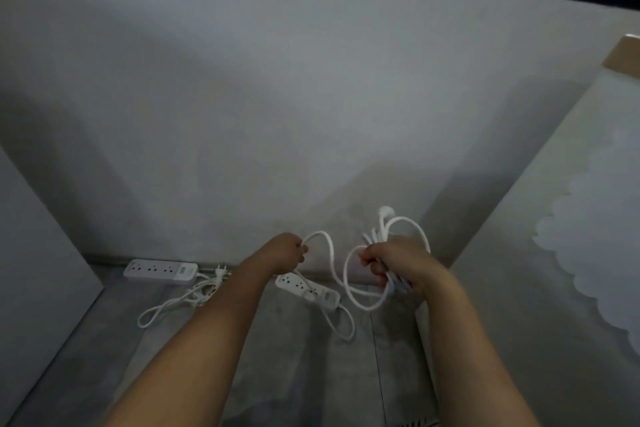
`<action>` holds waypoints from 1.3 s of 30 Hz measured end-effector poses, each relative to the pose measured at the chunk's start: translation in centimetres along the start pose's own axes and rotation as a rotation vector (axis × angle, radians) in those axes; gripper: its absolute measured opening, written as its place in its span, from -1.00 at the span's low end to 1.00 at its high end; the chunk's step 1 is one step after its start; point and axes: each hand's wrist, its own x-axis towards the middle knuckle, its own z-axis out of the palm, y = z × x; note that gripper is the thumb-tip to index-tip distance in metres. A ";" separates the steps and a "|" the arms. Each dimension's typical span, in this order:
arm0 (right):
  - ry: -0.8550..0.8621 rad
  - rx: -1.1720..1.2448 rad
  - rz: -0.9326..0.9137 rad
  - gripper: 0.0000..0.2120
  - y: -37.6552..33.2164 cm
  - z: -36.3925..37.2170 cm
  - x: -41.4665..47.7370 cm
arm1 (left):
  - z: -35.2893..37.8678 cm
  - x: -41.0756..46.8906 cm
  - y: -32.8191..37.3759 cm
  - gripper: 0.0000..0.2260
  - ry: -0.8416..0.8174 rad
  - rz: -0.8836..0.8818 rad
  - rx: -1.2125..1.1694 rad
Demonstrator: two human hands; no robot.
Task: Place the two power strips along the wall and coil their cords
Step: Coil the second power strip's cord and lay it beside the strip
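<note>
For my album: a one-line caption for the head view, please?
Left hand and right hand coil the white cord of the near power strip; the far power strip lies along the wall.

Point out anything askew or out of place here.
The right power strip lies skewed to the wall; the left hand and right hand hold its cord. The left power strip sits flush, but its loose cord sprawls uncoiled.

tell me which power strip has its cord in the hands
The right power strip, lying askew: its cord loops into the left hand and right hand. The cord of the left power strip lies on the floor.
</note>
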 end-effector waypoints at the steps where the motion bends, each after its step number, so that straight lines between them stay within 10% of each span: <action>1: 0.035 0.012 -0.002 -0.79 0.1 -0.1 0.2 | -0.1 0.0 0.1 -0.75 0.028 0.026 0.020; 10: 0.270 0.532 0.078 -0.70 1.4 -1.4 4.8 | 0.5 0.4 0.2 -0.78 0.285 0.261 -0.125; 18: -0.061 1.543 -0.102 -0.70 0.0 -4.7 7.0 | 0.1 2.3 -4.3 -0.78 0.091 0.023 0.204; 24: -0.129 1.300 -0.183 -0.89 -1.0 -5.9 7.1 | 1.7 4.2 -4.1 -0.81 0.001 -0.073 0.355; 31: -0.072 0.183 0.094 -0.78 1.9 -1.9 8.8 | 3.7 8.2 -0.5 -0.76 0.176 -0.144 -0.001; 39: 0.171 0.634 0.356 -0.85 7.4 -1.4 14.3 | 7.3 9.7 5.8 -0.83 0.144 0.016 -0.704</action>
